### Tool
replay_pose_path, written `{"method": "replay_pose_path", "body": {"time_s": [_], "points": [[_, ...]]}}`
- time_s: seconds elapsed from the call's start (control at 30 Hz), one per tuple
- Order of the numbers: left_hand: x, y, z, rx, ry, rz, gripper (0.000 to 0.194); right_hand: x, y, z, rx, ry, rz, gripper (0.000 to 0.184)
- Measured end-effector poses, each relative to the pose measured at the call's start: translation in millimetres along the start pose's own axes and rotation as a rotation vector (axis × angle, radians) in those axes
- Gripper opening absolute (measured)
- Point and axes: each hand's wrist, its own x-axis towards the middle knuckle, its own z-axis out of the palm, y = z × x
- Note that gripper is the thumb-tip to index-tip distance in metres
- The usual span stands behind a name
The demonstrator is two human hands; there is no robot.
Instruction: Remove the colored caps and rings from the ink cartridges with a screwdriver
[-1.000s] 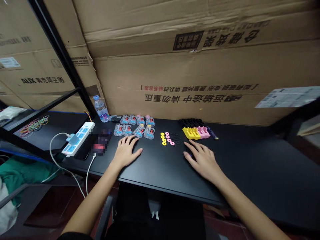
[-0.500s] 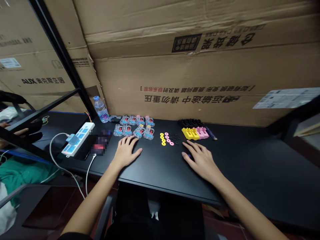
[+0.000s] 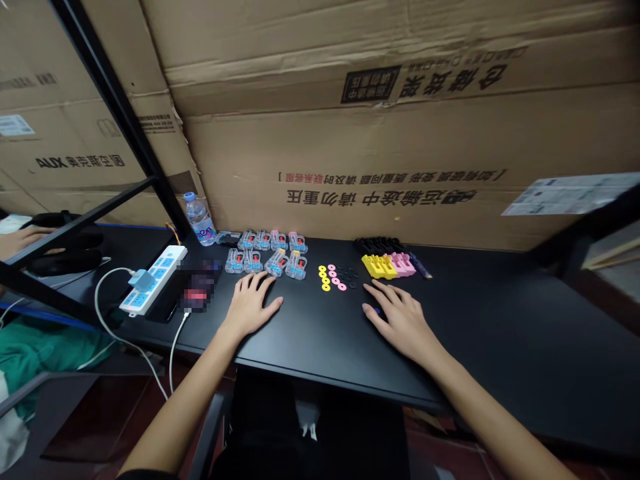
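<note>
My left hand (image 3: 251, 306) lies flat on the black table (image 3: 310, 340), fingers spread. Just beyond its fingertips stand two rows of clear plastic cases (image 3: 295, 265) with blue and red parts inside. My right hand (image 3: 400, 317) also rests on the tabletop, thumb apart from the fingers. A small blue thing (image 3: 377, 311) peeks out between that thumb and forefinger, mostly hidden. Between the hands are yellow rings (image 3: 324, 277), pink rings (image 3: 335, 279) and black rings (image 3: 352, 275). Past my right fingertips sit yellow molded parts (image 3: 379, 266), pink ones (image 3: 402, 263) and black ones (image 3: 380, 245).
A water bottle (image 3: 201, 220), a white power strip (image 3: 153, 280) and a blurred-out phone (image 3: 199, 290) with a cable occupy the left side. Large cardboard (image 3: 325, 147) walls off the back. Behind a black frame, another person's hand (image 3: 31, 239) shows. A dark blue tube-like item (image 3: 421, 265) lies right of the pink parts.
Both of my hands stay where they were on the table. The view has shifted slightly. At the far left, the other person's hand has moved upward in view.
</note>
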Motion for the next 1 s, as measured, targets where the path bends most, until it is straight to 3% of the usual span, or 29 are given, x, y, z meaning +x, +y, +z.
{"method": "replay_pose_path", "body": {"time_s": [1.0], "points": [[0.0, 0.3, -0.1, 0.002, -0.001, 0.002, 0.051, 1.1, -3.2, -3.8, 0.036, -0.021, 0.011, 0.059]]}}
